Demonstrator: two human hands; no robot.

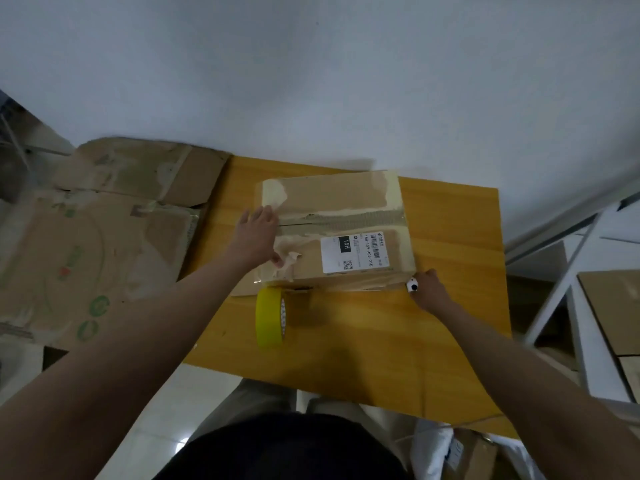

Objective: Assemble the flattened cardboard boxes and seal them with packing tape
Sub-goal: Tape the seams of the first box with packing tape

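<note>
Box (pixel 332 233) sat assembled mid-table (pixel 450 306), tape roll (pixel 272 317) just beside it. My left hand (pixel 258 237) pressed flat on its left end; right hand (pixel 427 289) pinched a small white cutter (pixel 412 285) (probably). I judged: steady box, cut clean, smooth tape.

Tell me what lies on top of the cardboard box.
On the cardboard box: a white shipping label, old tape strips, and the left hand at its left edge. Its inside is hidden.

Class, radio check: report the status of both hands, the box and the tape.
Left hand flat on the cardboard box, near a loose tape end. Right hand pinches a small white tool at the box's near right corner. Yellow tape roll on edge on the table, untouched.
</note>
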